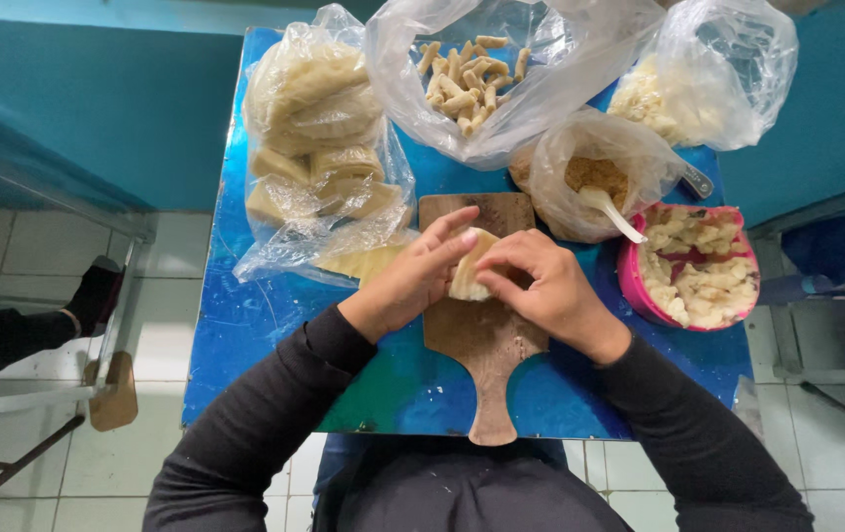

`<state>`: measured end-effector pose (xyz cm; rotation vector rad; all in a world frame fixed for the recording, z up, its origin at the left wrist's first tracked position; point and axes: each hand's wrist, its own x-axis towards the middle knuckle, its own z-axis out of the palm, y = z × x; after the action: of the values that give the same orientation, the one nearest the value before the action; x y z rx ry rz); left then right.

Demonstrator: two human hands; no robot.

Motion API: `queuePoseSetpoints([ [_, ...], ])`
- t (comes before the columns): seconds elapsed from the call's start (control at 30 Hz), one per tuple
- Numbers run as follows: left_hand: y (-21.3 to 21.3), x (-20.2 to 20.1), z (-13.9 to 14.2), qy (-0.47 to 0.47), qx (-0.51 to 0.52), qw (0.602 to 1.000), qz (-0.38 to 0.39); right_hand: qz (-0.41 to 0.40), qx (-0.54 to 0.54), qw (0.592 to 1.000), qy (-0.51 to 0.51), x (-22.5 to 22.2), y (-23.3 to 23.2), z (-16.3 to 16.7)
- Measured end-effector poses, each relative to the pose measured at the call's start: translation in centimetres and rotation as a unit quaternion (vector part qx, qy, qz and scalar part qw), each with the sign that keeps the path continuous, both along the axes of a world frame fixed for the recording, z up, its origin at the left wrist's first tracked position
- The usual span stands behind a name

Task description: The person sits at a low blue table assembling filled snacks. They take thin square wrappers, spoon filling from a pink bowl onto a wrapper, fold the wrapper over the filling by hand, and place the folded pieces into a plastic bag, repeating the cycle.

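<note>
Head view: blue table (274, 335), wooden board (486, 340), white tiled floor (38, 256).

Both arms in long black sleeves, snug knit, cuffs ending at the wrists. Left hand (410, 281) and right hand (547, 291) bare: no gloves, rings or watch visible.

Blue table (274, 345), pink bowl (631, 281), bagged rolled sticks (467, 74), white spoon (611, 212)
</note>
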<state>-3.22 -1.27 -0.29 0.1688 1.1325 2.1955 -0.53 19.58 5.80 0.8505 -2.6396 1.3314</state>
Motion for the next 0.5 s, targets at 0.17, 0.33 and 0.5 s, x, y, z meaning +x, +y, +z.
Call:
queuePoseSetpoints([
  [0.17, 0.1, 0.4, -0.1, -0.039, 0.023, 0.998, -0.052, 0.044, 0.07, 0.996, 0.043, 0.7, 0.0, 0.5],
  [0.33, -0.3, 1.4, 0.6, -0.035, 0.076, 0.995, -0.053, 0.028, 0.05, 0.998, 0.024, 1.1, -0.1, 0.9],
  [0.5, -0.6, 1.7, 1.4, -0.016, 0.178, 0.983, -0.045, -0.048, -0.014, 0.999, 0.019, 1.6, 0.1, 0.0],
])
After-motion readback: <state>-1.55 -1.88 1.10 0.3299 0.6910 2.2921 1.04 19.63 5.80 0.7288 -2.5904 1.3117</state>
